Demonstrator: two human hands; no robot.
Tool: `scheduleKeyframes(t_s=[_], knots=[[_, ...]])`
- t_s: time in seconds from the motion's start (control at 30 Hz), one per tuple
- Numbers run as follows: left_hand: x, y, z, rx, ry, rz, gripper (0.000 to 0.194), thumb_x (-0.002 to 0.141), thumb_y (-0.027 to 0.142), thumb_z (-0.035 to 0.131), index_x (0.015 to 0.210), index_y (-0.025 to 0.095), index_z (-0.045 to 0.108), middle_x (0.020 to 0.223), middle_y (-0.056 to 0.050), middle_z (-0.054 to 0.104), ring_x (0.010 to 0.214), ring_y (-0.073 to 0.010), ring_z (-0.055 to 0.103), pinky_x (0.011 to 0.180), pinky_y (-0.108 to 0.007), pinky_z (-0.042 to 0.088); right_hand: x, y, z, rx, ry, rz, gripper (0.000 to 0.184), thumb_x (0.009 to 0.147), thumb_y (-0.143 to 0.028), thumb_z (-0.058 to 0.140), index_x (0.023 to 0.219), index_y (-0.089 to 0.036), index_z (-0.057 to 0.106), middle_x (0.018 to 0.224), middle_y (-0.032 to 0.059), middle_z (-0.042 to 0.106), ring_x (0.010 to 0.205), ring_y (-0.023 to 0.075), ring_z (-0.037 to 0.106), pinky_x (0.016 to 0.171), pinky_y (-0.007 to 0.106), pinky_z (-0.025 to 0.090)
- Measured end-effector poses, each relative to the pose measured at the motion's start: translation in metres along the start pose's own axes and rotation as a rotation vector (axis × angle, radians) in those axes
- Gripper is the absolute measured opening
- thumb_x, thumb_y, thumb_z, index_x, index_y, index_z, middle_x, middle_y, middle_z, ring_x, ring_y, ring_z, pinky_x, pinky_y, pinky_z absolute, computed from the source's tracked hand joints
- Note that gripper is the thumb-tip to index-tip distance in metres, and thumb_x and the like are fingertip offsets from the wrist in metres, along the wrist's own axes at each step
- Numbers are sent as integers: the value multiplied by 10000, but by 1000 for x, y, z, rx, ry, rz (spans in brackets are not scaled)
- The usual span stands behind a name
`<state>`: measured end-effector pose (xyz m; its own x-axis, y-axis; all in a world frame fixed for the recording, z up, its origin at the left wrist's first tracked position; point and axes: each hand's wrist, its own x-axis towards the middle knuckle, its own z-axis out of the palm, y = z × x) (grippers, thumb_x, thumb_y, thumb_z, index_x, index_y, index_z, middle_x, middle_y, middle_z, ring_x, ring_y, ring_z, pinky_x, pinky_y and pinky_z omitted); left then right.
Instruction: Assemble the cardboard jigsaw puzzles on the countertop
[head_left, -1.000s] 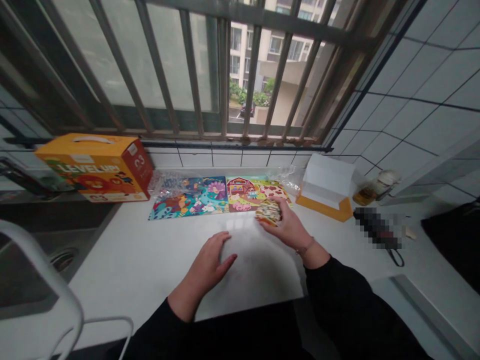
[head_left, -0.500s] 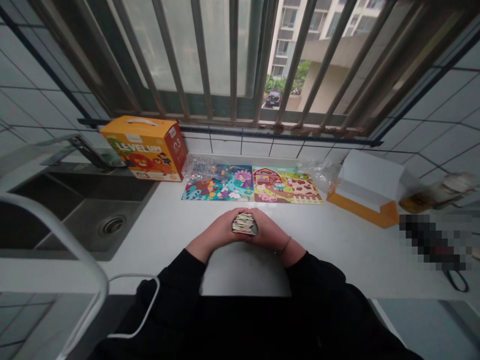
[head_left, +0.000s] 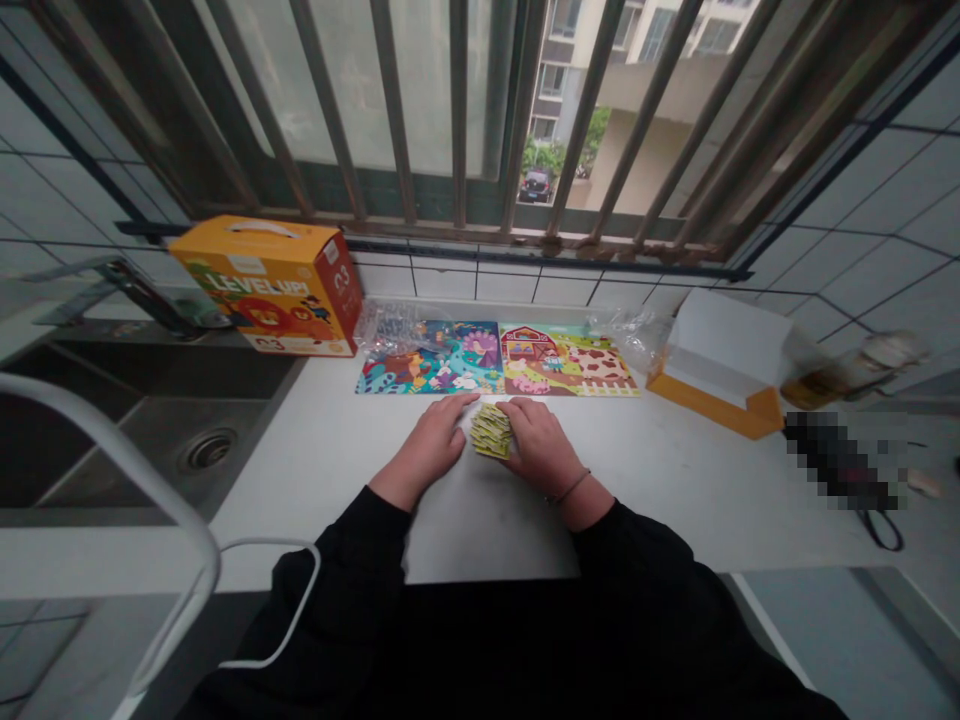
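A stack of puzzle pieces (head_left: 491, 432), thin and yellow-green at the edges, rests low over the white counter between my hands. My right hand (head_left: 538, 440) has its fingers and thumb around the right side of the stack. On the other side, my left hand (head_left: 435, 440) is a little apart from the pieces, with its fingers stretched forward and nothing in it. Just beyond my fingers lie two finished picture puzzles: a blue one with animals (head_left: 439, 362) and a farm scene with a red barn (head_left: 566, 362).
An orange "LEVEL UP!" box (head_left: 266, 290) stands back left beside the sink (head_left: 247, 420). Crumpled clear plastic (head_left: 397, 325) touches the blue puzzle. At right are an opened orange-and-white box (head_left: 712, 400) and a glass jug (head_left: 855, 372). A white curved tube (head_left: 112, 445) crosses the left foreground.
My left hand has come off the stack and opened to its left. The stack, earlier enclosed by both hands with pale edges up, now tilts to show yellow-green faces in my right hand.
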<state>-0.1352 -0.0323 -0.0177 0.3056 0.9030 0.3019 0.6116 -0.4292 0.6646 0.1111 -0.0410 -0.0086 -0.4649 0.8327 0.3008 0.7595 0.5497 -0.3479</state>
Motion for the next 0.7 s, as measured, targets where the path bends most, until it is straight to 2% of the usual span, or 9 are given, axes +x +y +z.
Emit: scheduleKeyframes(t_s=[0.1, 0.17, 0.2, 0.27, 0.33, 0.4, 0.47, 0.57, 0.7], knots=[[-5, 1, -2, -52, -10, -30, 567, 989, 147, 500, 1549, 206, 569, 1539, -119, 651, 1412, -273, 612, 1260, -511, 467, -6, 4, 3, 22, -15, -26, 840, 879, -422, 842, 1614, -217, 490, 1537, 214, 576, 1333, 428, 567, 1107, 597, 518], [-8, 3, -3, -80, -35, -40, 540, 1054, 302, 553, 1585, 205, 530, 1563, -138, 634, 1426, -291, 611, 1251, -516, 477, -8, 6, 4, 24, -22, -27, 884, 864, -447, 857, 1626, -214, 476, 1552, 215, 564, 1340, 435, 562, 1107, 606, 520], [-9, 4, -2, -90, -65, -34, 612, 1041, 403, 631, 1607, 207, 507, 1590, -152, 613, 1451, -315, 595, 1254, -530, 472, -9, 6, 5, 24, -27, -28, 894, 860, -453, 861, 1629, -219, 472, 1554, 214, 563, 1342, 437, 560, 1105, 611, 521], [-11, 7, 1, -83, -138, -9, 893, 906, 559, 823, 1647, 214, 465, 1647, -182, 560, 1507, -380, 545, 1288, -595, 418, -10, 5, 6, 21, -34, -28, 914, 847, -458, 872, 1634, -236, 466, 1554, 211, 565, 1349, 440, 558, 1108, 616, 517], [-12, 9, 6, -39, -194, 5, 1100, 771, 595, 937, 1672, 211, 435, 1677, -207, 525, 1541, -431, 503, 1328, -679, 312, -10, 4, 6, 15, -34, -21, 941, 826, -469, 890, 1636, -250, 464, 1554, 212, 567, 1359, 444, 554, 1111, 614, 514], [-11, 10, 10, -4, -221, -4, 1156, 741, 585, 963, 1686, 208, 415, 1686, -219, 515, 1555, -446, 488, 1345, -720, 232, -11, 2, 6, 8, -35, -14, 955, 815, -483, 899, 1632, -242, 467, 1555, 219, 568, 1363, 449, 553, 1110, 610, 513], [-10, 9, 13, 4, -230, -9, 1129, 768, 581, 949, 1691, 218, 411, 1690, -218, 513, 1561, -440, 487, 1349, -717, 219, -11, 1, 6, 0, -39, -5, 935, 822, -476, 892, 1621, -225, 477, 1552, 227, 575, 1361, 455, 556, 1103, 612, 513], [-10, 7, 12, -16, -226, 20, 1036, 829, 601, 898, 1683, 243, 434, 1673, -200, 540, 1544, -426, 511, 1337, -688, 273, -7, 0, 8, 6, -21, -15, 872, 835, -424, 881, 1593, -218, 502, 1538, 226, 599, 1379, 446, 561, 1143, 618, 482], [-11, 4, 12, -96, -227, 39, 961, 905, 655, 801, 1675, 209, 437, 1683, -209, 520, 1552, -410, 495, 1322, -641, 341, 1, 0, 12, 58, 9, -59, 790, 848, -394, 878, 1534, -188, 546, 1515, 223, 627, 1382, 411, 586, 1188, 585, 466]])
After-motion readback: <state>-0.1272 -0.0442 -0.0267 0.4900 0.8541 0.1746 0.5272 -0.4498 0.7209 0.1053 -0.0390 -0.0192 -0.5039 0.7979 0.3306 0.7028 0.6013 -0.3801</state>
